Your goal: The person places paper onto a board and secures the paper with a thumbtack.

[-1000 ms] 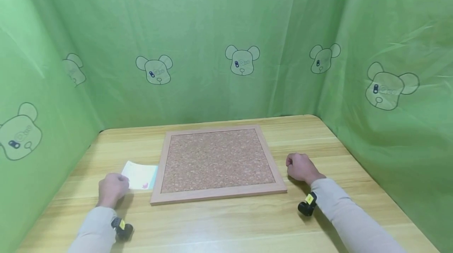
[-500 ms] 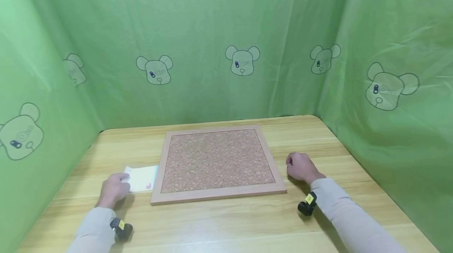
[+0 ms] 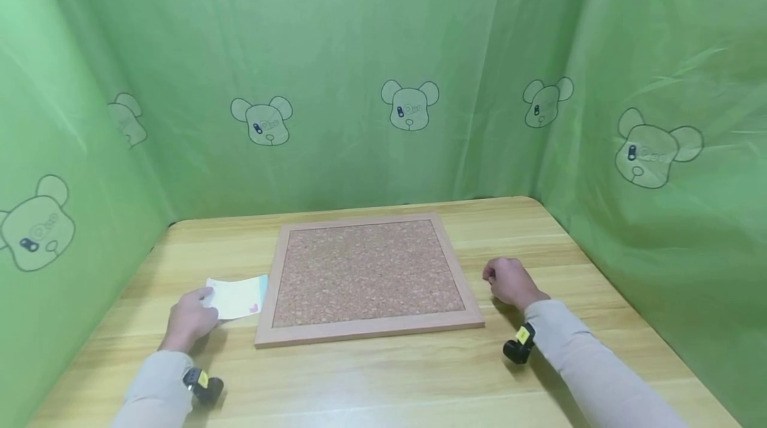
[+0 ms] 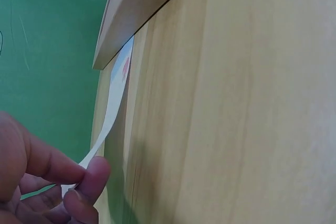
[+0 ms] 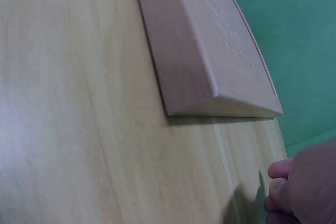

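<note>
My left hand (image 3: 190, 319) pinches the left edge of a small white note sheet (image 3: 236, 298) between thumb and fingers. The sheet has a pale blue strip at its right end and a small pink print. Seen from the left wrist, the note sheet (image 4: 111, 111) bends upward toward the fingertips, its far end low beside the board's frame. A cork board (image 3: 368, 271) in a light wooden frame lies flat to the right of the note. Beyond its right side, my right hand (image 3: 508, 280) stays still, fingers loosely curled, with no object visible in it.
The wooden table (image 3: 359, 388) bears both forearms and the cork board. Green curtains (image 3: 335, 28) with printed bear heads enclose its back and sides. The frame's raised corner (image 5: 210, 95) stands near the right hand.
The note first dips toward the table, then its left side rises a little as the left hand grips it further over the edge. The right hand barely shifts.
</note>
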The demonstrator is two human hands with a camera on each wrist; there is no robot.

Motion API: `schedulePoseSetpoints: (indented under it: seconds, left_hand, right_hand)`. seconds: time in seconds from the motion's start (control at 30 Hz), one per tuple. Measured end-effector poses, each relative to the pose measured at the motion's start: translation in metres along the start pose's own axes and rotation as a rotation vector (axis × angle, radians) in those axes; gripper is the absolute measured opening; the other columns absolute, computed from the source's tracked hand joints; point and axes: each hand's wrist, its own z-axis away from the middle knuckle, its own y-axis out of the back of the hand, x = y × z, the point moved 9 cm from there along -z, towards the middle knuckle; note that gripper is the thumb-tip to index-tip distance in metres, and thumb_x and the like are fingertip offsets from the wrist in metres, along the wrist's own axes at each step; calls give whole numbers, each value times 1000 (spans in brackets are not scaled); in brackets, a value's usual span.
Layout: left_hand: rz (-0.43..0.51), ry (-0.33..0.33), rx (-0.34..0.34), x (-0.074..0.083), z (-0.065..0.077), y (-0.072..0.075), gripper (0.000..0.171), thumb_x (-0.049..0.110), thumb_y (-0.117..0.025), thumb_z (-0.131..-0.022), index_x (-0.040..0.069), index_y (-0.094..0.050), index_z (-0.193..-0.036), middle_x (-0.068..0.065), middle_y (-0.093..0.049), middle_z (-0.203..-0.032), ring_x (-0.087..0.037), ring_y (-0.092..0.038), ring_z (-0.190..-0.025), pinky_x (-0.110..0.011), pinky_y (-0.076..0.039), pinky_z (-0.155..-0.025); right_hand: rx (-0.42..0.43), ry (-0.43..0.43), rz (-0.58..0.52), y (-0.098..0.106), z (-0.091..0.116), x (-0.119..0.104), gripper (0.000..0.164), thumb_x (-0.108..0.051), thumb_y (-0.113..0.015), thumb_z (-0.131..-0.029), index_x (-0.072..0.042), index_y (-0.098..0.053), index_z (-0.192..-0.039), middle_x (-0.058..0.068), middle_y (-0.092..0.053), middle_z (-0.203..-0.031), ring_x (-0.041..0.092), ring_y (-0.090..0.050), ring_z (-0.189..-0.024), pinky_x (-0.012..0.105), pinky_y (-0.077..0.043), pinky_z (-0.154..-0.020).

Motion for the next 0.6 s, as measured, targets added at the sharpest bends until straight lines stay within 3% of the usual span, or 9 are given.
schedulePoseSetpoints:
  seconds: [0.23,0.6]
  left_hand:
    - [16,9,40,-1,-1,4,74,-1,-53,-75,-13,-28,-143,-40,-23,-145,-57,-23,-131,-65,-20,-108]
    - [61,6,73,1,0,9,77,-3,-51,-75,-11,-24,-146,-39,-20,-147,-57,-18,-134,-64,-16,-109]
  right_hand:
    - [-9,-30,-8,0,1,2,22,17,-54,-79,5,-68,-93,21,-68,-93,41,-64,-93,50,-54,-83]
    - [-36,-77,-22,-3,2,4,14,8,-59,-79,1,-63,-90,11,-62,-81,24,-58,-73,39,-54,-66]
